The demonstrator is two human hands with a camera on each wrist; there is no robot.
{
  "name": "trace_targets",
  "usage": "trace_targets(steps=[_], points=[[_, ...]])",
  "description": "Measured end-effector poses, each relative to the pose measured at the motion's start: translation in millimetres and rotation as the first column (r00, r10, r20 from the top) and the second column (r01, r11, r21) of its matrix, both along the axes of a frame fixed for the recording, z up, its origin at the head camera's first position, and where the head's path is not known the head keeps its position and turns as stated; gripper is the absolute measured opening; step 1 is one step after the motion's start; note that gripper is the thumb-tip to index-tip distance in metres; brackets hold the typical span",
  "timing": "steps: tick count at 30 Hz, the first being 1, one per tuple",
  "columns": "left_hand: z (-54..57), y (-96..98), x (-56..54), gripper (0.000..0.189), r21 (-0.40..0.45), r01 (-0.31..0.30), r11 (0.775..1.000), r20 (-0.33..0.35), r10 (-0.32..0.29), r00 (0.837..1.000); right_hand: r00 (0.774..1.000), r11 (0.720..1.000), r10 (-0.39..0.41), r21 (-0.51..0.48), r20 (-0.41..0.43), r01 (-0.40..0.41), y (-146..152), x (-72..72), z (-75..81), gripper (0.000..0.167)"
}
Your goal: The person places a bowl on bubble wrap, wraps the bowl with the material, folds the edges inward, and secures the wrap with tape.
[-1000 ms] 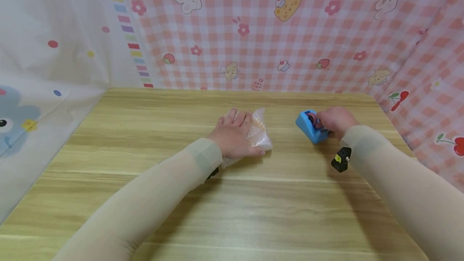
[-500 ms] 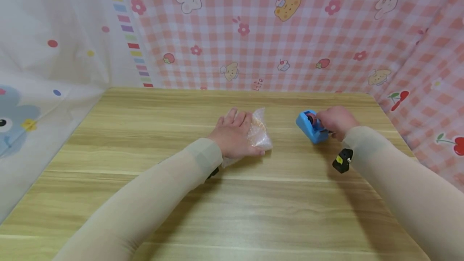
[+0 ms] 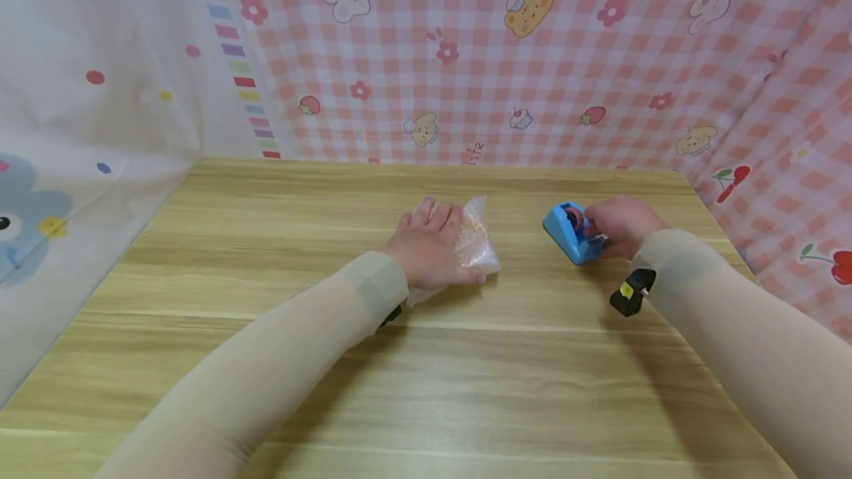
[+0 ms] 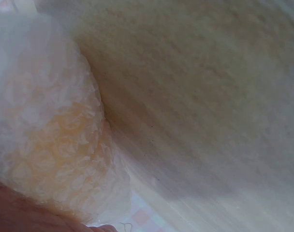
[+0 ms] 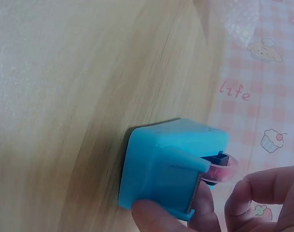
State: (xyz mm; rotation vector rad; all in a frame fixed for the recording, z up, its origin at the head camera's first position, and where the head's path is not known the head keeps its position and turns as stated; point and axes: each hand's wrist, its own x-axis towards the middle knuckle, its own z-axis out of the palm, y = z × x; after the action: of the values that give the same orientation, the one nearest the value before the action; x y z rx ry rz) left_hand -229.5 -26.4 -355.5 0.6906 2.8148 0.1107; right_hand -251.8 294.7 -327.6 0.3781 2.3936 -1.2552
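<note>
My left hand (image 3: 429, 253) lies flat on a bubble-wrapped packet (image 3: 475, 246) near the middle of the table, fingers spread and pointing away. Something yellowish shows through the bubble wrap (image 4: 65, 140) in the left wrist view; its kind is hidden. My right hand (image 3: 622, 224) is at a blue tape dispenser (image 3: 569, 235) standing to the right of the packet. Up close, the thumb lies against the dispenser's (image 5: 156, 150) front and a finger reaches behind its toothed cutter (image 5: 194, 193), other fingers curled. A pinkish tape roll (image 5: 222, 170) sits in the dispenser.
The wooden table (image 3: 466, 390) runs back to a pink checked cloth (image 3: 466, 80) with cartoon prints. A white cloth (image 3: 100, 124) hangs at the left, and more checked cloth (image 3: 799, 191) on the right. Each wrist wears a black camera.
My right hand and its wrist camera have shifted very slightly to the right at the tape dispenser. The left hand and the packet keep their place.
</note>
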Motion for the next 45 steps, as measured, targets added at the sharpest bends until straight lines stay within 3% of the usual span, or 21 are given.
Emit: trace_targets(steps=[6, 10, 14, 19, 23, 27, 35, 45], points=[[0.5, 0.3, -0.1, 0.124, 0.007, 0.003, 1.000, 0.002, -0.003, 1.000, 0.999, 0.992, 0.048, 0.117, -0.006, -0.047, 2, 1.5, 0.5, 0.039], [-0.5, 0.1, -0.7, 0.124, 0.007, 0.004, 1.000, 0.000, -0.004, 1.000, 0.989, 0.955, 0.144, 0.258, 0.018, -0.144, 4, 3.2, 4.5, 0.040], [-1.4, -0.4, -1.1, 0.124, 0.001, -0.002, 1.000, 0.006, 0.002, 1.000, 0.983, 0.932, 0.183, 0.314, 0.030, -0.183, 6, 6.1, 7.0, 0.036], [-1.8, -0.4, -1.2, 0.125, 0.003, -0.001, 1.000, 0.012, 0.001, 1.000, 0.987, 0.955, 0.150, 0.251, 0.055, -0.159, 7, 9.1, 6.8, 0.037], [-2.2, -0.6, -1.2, 0.125, 0.002, -0.004, 1.000, 0.015, 0.004, 1.000, 0.993, 0.993, 0.082, 0.083, 0.079, -0.088, 7, 10.6, 4.6, 0.044], [-2.2, -1.1, -1.4, 0.124, 0.002, -0.004, 1.000, 0.013, 0.004, 1.000, 0.995, 0.999, 0.017, -0.046, 0.093, -0.013, 6, 11.9, 1.7, 0.049], [-2.6, -1.0, -1.8, 0.124, 0.011, -0.005, 1.000, 0.006, 0.004, 1.000, 0.995, 0.998, -0.003, -0.067, 0.104, 0.010, 2, 13.8, 2.2, 0.059], [-2.2, -0.3, -1.5, 0.124, 0.008, -0.018, 1.000, 0.025, 0.018, 1.000, 0.995, 0.991, -0.038, -0.127, 0.091, 0.050, -3, 14.1, 4.1, 0.060]])
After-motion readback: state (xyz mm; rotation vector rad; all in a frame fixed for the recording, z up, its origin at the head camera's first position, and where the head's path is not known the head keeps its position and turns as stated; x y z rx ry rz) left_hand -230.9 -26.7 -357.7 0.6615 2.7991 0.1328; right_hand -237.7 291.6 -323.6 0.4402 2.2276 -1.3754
